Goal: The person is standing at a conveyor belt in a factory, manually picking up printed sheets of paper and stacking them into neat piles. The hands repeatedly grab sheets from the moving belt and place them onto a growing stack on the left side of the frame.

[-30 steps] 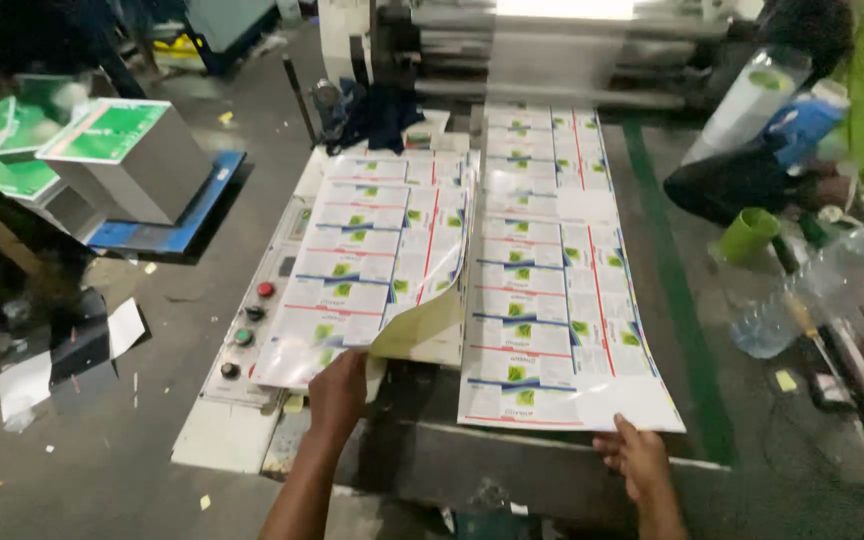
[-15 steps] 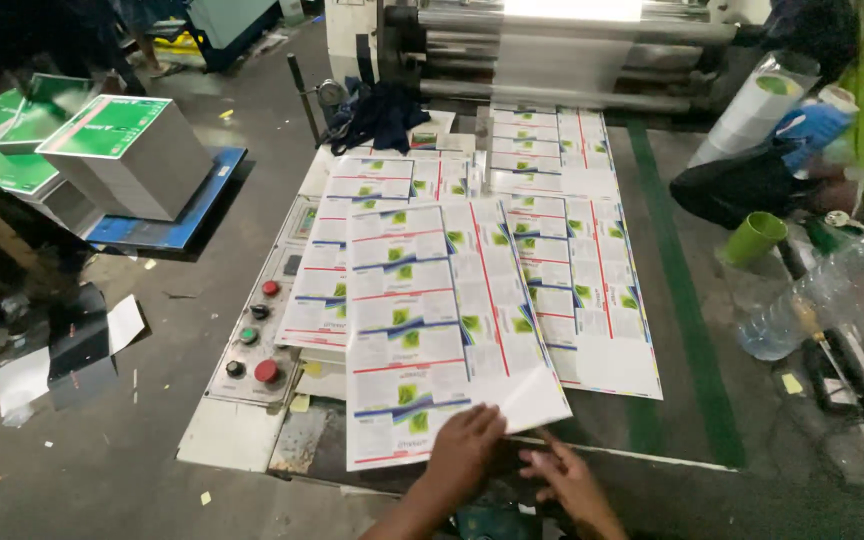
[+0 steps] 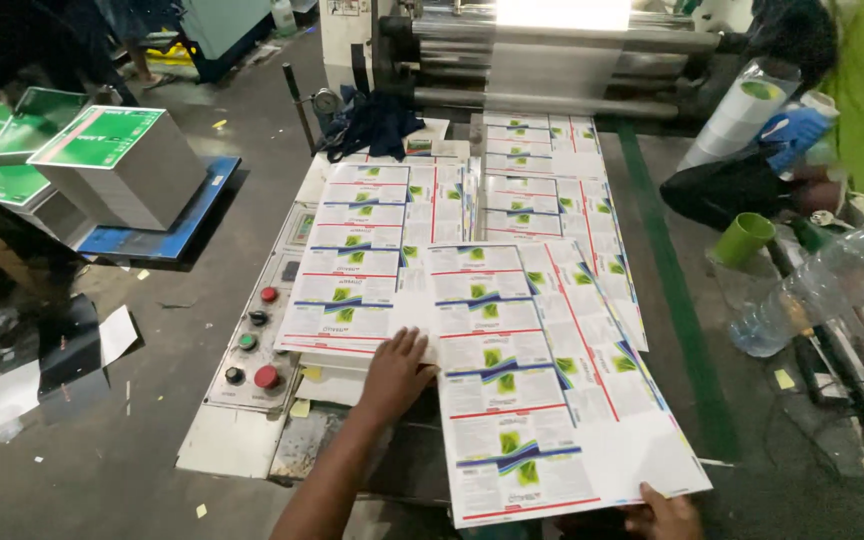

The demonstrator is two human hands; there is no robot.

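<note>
Fingers spread flat, the left hand (image 3: 395,372) presses on the near edge of a stack of white printed label sheets with green, red and blue markings (image 3: 362,280). Just right of it, one loose sheet of the same print (image 3: 542,400) lies askew across the pile, its near corner pinched by the right hand (image 3: 664,515) at the frame's bottom edge; only the fingertips show, closed on the paper. Left of the left hand sits a grey control panel with red, green and black buttons (image 3: 252,345). Beyond both hands the printed web runs from the steel rollers (image 3: 552,60). Squaring this sheet well probably means keeping the left palm firm while the right draws the corner evenly, without creasing.
</note>
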